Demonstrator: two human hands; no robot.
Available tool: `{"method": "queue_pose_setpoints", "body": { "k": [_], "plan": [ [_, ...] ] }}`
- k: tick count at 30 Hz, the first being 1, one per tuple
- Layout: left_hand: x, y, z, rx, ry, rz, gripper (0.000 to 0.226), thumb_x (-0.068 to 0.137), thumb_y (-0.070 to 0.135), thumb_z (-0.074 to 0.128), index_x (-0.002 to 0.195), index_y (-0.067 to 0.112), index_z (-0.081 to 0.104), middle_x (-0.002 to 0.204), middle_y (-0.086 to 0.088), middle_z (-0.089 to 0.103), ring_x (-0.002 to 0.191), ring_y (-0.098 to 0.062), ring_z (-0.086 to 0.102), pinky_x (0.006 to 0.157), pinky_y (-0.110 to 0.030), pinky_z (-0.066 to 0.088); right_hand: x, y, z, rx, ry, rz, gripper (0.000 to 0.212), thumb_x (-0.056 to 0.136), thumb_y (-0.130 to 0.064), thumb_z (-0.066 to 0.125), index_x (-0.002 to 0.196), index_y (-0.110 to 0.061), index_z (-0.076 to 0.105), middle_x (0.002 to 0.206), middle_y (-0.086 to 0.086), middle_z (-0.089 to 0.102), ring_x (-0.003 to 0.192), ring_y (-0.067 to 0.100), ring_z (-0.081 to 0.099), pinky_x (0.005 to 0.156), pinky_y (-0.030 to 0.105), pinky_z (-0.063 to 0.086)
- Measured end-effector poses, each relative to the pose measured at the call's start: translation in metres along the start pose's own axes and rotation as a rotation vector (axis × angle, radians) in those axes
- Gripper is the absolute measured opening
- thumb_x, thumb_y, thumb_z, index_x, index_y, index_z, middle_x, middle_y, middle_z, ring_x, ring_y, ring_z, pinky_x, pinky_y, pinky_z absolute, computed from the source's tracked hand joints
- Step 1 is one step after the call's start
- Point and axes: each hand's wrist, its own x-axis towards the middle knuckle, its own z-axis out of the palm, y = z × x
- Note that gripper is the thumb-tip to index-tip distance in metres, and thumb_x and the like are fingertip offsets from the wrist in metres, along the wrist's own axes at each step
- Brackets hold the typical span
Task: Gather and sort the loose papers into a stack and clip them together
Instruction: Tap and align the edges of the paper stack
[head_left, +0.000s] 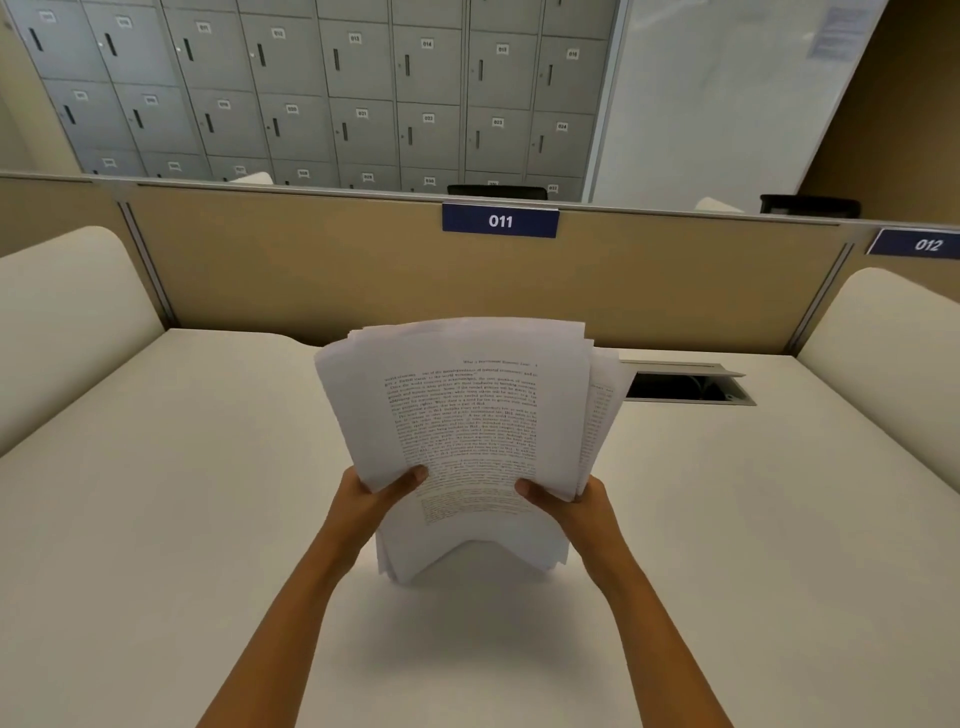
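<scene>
both hands (374, 499) (576, 506) grip a paper stack (462, 415) above the white desk (182, 493).

A study carrel with a white desk, tan divider and grey lockers beyond.

The white desk (182, 519) has cream padded side panels (62, 322) on both sides and an open cable hatch (685, 387) at its back right. A tan partition (311, 270) carries a blue sign (500, 221) reading 011; another to its right reads 012. Behind stand numbered grey lockers (311, 93) and a white panel (727, 104).
</scene>
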Motion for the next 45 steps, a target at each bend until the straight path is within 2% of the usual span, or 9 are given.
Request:
{"method": "queue_pose_setpoints", "body": {
  "k": [6,11,16,19,21,25,30,34,45],
  "plan": [
    [0.002,0.026,-0.004,-0.003,-0.002,0.098,0.079,0.032,0.067,0.08,0.101,0.03,0.063,0.093,0.01,0.072,0.089,-0.018,0.069,0.072,-0.038,0.059,-0.001,-0.038,-0.003,0.047,0.169,-0.251,0.056,0.071,-0.034,0.073,0.119,-0.025,0.047,0.108,-0.01,0.062,0.099,0.013,0.064,0.072,0.027,0.059],
    [0.002,0.044,0.005,-0.023,0.014,0.173,0.075,0.032,0.065,0.079,0.096,0.032,0.061,0.085,0.013,0.072,0.085,-0.017,0.069,0.066,-0.031,0.059,-0.008,-0.056,0.014,-0.02,0.191,-0.381,0.057,0.08,-0.048,0.055,0.129,-0.047,0.025,0.115,-0.023,0.051,0.103,0.0,0.059,0.073,0.024,0.058],
    [0.006,0.054,0.003,-0.014,-0.012,0.165,0.072,0.032,0.07,0.077,0.094,0.035,0.063,0.086,0.011,0.072,0.086,-0.02,0.069,0.073,-0.041,0.059,-0.005,-0.06,0.012,-0.092,0.239,-0.407,0.056,0.087,-0.052,0.04,0.138,-0.04,0.021,0.117,-0.007,0.057,0.1,0.013,0.064,0.074,0.04,0.06],
    [0.006,0.054,0.002,-0.002,-0.038,0.136,0.071,0.03,0.069,0.078,0.092,0.037,0.064,0.087,0.009,0.072,0.086,-0.023,0.069,0.076,-0.046,0.058,-0.007,-0.065,0.012,-0.094,0.237,-0.406,0.053,0.09,-0.051,0.039,0.138,-0.038,0.022,0.12,-0.003,0.055,0.103,0.009,0.061,0.074,0.032,0.06],
    [0.006,0.053,0.002,0.0,-0.048,0.125,0.069,0.029,0.069,0.078,0.09,0.039,0.066,0.086,0.009,0.073,0.085,-0.021,0.069,0.077,-0.047,0.057,-0.012,-0.074,0.012,-0.129,0.381,-0.487,0.055,0.091,-0.05,0.039,0.14,-0.035,0.018,0.133,-0.002,0.043,0.115,-0.002,0.049,0.083,0.017,0.052],
    [0.005,0.053,0.003,0.007,-0.043,0.12,0.068,0.029,0.07,0.077,0.089,0.039,0.066,0.085,0.011,0.072,0.084,-0.02,0.069,0.075,-0.044,0.058,-0.026,-0.112,0.014,-0.518,0.646,-0.875,0.054,0.096,-0.043,0.034,0.14,-0.013,0.023,0.147,0.005,0.029,0.138,0.016,0.028,0.114,0.031,0.025],
    [0.004,0.054,0.005,0.0,-0.028,0.142,0.076,0.028,0.067,0.079,0.093,0.032,0.062,0.079,0.01,0.072,0.082,-0.022,0.068,0.071,-0.038,0.058,-0.039,-0.144,0.051,-0.956,0.408,-1.057,0.055,0.097,-0.042,0.03,0.143,-0.011,0.026,0.152,0.008,0.028,0.143,0.022,0.019,0.118,0.037,0.01],
    [0.003,0.055,0.003,0.026,-0.056,0.155,0.08,0.027,0.074,0.074,0.095,0.032,0.061,0.079,0.011,0.072,0.079,-0.022,0.069,0.072,-0.038,0.058,-0.028,-0.127,0.065,-1.276,0.3,-0.871,0.063,0.093,-0.053,0.03,0.144,-0.016,0.032,0.148,0.005,0.038,0.14,0.025,0.03,0.116,0.035,-0.004],
    [0.004,0.052,0.002,0.051,-0.193,0.122,0.074,0.033,0.069,0.078,0.098,0.036,0.062,0.09,0.008,0.072,0.089,-0.019,0.069,0.075,-0.04,0.059,-0.02,-0.141,0.044,-1.166,0.171,-0.783,0.039,0.098,-0.034,0.04,0.135,-0.023,0.045,0.121,-0.002,0.062,0.113,0.019,0.055,0.107,0.038,0.032]
  ]
}}
